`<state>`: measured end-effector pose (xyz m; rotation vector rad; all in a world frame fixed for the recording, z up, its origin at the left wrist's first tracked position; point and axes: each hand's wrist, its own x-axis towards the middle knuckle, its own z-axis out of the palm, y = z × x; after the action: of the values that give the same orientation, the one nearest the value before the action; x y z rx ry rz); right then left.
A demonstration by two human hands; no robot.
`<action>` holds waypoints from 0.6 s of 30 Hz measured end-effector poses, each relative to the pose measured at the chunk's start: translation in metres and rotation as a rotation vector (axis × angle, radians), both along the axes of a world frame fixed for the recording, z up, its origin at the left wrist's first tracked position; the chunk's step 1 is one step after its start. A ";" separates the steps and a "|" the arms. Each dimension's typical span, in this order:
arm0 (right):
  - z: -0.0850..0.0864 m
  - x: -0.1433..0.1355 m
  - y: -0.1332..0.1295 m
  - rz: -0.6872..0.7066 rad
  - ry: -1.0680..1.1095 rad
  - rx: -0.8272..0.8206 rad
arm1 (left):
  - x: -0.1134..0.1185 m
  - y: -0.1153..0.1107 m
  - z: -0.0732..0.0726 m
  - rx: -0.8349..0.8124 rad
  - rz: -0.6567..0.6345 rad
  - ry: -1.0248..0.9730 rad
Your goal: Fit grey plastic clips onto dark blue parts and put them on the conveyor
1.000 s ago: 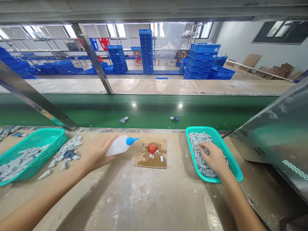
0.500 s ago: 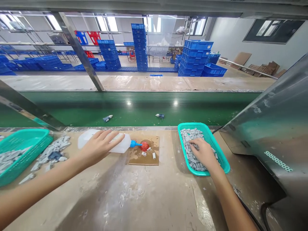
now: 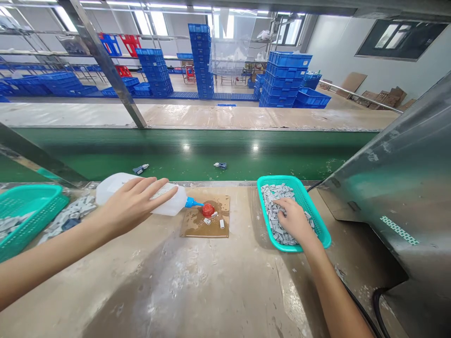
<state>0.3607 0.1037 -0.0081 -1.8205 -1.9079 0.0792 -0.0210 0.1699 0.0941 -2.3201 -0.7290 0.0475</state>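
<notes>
My left hand (image 3: 130, 206) is wrapped over a translucent white squeeze bottle (image 3: 116, 183), which lies tilted with its blue nozzle (image 3: 193, 202) pointing right. The nozzle tip is at a small red dome (image 3: 208, 210) on a wet brown board (image 3: 192, 227). A few small pale plastic pieces (image 3: 221, 224) lie on that board beside the dome. To the right, my right hand (image 3: 294, 218) reaches into a turquoise basket (image 3: 322, 234) of small grey plastic pieces (image 3: 282, 191). Its thumb and forefinger are apart, with the fingertips among the pieces.
Another turquoise basket (image 3: 42, 202) with pale parts stands at left, beside a loose pile (image 3: 75, 211). Beyond the bench runs a green conveyor belt (image 3: 176, 164) carrying two blue-and-white parts (image 3: 221, 165). A metal housing (image 3: 398, 188) bounds the right side; black cable (image 3: 355, 305) lies below it.
Both parts on the belt have moved left. My left hand and the bottle's rear end have risen and shifted left. In the basket, my right fingers have spread slightly. The view has tilted a little.
</notes>
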 end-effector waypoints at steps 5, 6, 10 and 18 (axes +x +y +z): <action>0.003 0.002 0.000 -0.053 0.008 -0.041 | -0.008 -0.003 -0.019 -0.137 0.029 -0.216; 0.003 0.002 0.000 -0.067 -0.003 -0.051 | -0.009 -0.003 -0.025 -0.160 0.042 -0.275; 0.003 0.002 0.001 -0.109 -0.071 -0.065 | -0.012 -0.009 -0.045 -0.258 0.139 -0.521; 0.005 0.007 0.009 -0.059 -0.177 -0.122 | -0.038 -0.006 -0.047 -0.270 0.511 -0.937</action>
<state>0.3681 0.1125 -0.0034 -2.0230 -2.0059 0.0150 -0.0588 0.1636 0.0468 -2.2726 -1.8523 -0.7974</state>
